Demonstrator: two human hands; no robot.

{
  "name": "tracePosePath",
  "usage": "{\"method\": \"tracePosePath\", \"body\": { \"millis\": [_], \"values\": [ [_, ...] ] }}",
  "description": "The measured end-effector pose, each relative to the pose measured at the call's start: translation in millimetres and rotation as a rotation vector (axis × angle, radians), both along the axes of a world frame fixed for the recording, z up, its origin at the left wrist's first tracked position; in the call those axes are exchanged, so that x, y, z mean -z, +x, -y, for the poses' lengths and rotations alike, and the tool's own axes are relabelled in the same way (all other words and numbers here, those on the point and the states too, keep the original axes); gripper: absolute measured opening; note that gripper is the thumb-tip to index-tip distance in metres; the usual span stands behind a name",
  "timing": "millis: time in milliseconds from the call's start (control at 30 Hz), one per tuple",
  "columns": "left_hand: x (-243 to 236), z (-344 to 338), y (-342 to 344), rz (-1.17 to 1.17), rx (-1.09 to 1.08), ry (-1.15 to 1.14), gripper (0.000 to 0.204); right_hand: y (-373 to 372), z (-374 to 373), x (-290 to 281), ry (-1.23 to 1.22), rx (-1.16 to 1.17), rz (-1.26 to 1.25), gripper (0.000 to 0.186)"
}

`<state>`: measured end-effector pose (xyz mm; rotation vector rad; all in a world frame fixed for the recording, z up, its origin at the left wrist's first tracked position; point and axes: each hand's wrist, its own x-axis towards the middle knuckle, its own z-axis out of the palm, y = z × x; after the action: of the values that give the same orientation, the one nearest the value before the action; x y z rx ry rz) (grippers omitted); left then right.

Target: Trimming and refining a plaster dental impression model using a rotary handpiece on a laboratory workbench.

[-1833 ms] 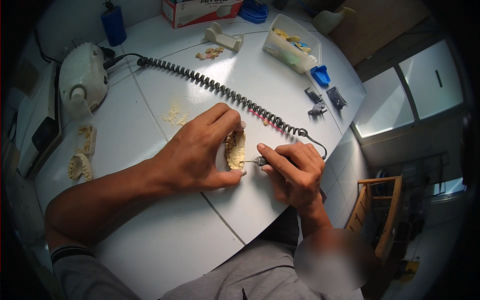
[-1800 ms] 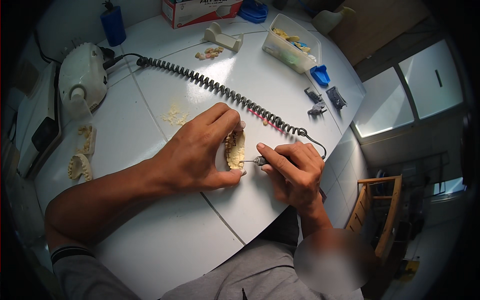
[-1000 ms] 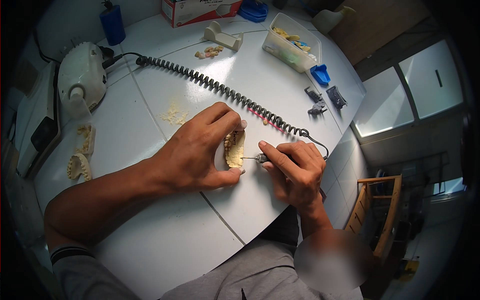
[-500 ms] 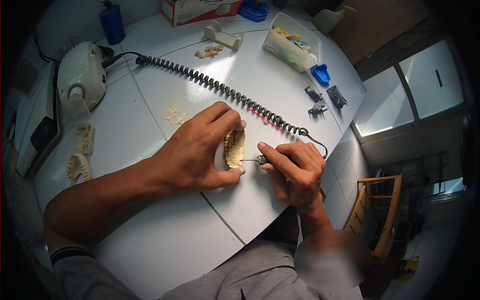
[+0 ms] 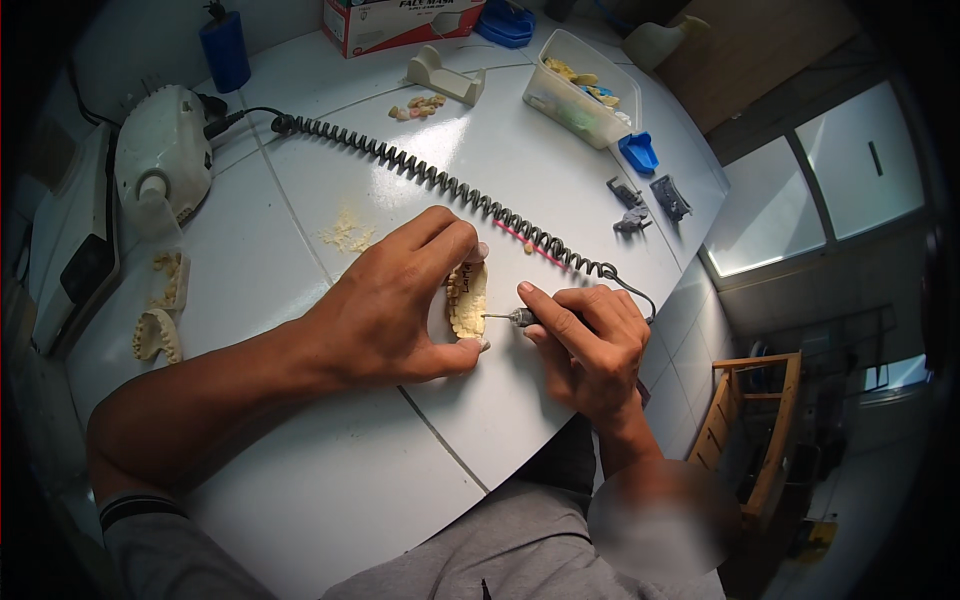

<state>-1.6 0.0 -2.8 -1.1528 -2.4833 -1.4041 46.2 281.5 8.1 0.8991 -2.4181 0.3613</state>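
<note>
Between the thumb and fingers of my left hand [image 5: 400, 290] is a cream plaster dental model [image 5: 468, 305], with tooth shapes along its edge and dark handwriting near its far end. My right hand [image 5: 592, 345] grips a rotary handpiece [image 5: 522, 317] like a pen. Its thin metal bur [image 5: 497, 317] points left, its tip at the model's right side; whether it touches I cannot tell. Most of the handpiece body is hidden by my fingers. A black coiled cord [image 5: 430, 175] runs from beyond my right hand to the white control unit [image 5: 165, 160] at far left.
Cream shavings [image 5: 347, 232] lie beyond my left wrist. Another dental model [image 5: 157, 335] sits at the left. Farther back are a plastic tub [image 5: 580, 105], a beige holder [image 5: 445, 78], a cardboard box [image 5: 395, 25] and a blue cylinder [image 5: 225, 50]. Grey parts [image 5: 672, 198] rest near the right edge.
The dental model is turned slightly in my left hand, and the bur tip sits a little higher against its side. Both hands otherwise keep nearly the same place and grip.
</note>
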Motion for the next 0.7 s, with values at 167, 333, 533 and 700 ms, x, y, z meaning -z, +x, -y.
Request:
{"method": "tracePosePath", "body": {
  "millis": [167, 333, 533, 700],
  "values": [
    [-0.2, 0.5, -0.2, 0.007, -0.008, -0.010, 0.069, 0.5, 1.5, -1.6, -0.013, -0.031, 0.006, 0.044],
    [-1.0, -0.1, 0.0, 0.011, -0.007, -0.009, 0.069, -0.5, 1.5, -0.8, -0.012, -0.025, -0.003, 0.044],
    [-1.1, 0.7, -0.1, 0.013, -0.003, -0.012, 0.069, -0.3, 1.8, -1.8, -0.033, -0.042, 0.015, 0.044],
    [-1.1, 0.2, 0.4, 0.010, 0.000, -0.014, 0.070, 0.5, 0.5, -2.0, -0.025, -0.061, 0.021, 0.044]
  ]
}}
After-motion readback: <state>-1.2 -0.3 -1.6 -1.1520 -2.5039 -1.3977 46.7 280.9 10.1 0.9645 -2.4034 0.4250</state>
